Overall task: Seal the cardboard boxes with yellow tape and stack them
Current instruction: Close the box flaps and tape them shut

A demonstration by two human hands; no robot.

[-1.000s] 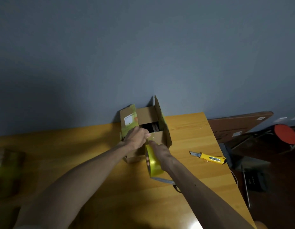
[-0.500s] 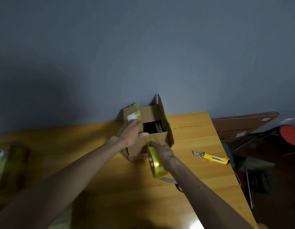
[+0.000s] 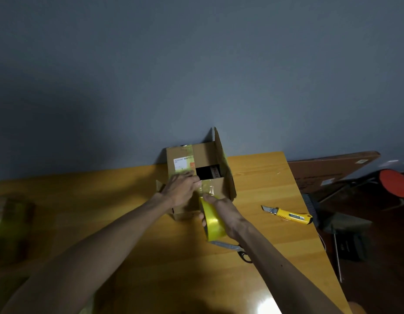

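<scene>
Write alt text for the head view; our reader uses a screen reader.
A left hand presses yellow tape onto the near flap of an open cardboard box while the right hand grips the tape roll. The box stands on a wooden table by a grey wall, a yellow utility knife to its right, scissors under the right forearm.

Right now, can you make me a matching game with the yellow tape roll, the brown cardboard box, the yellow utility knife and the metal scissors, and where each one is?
1. yellow tape roll
2. brown cardboard box
3. yellow utility knife
4. metal scissors

A. partly under the right forearm
B. gripped by the right hand
C. one flap standing up, top open
D. alone on the wooden table, right of the box

Pairs: 1-B, 2-C, 3-D, 4-A.
</scene>
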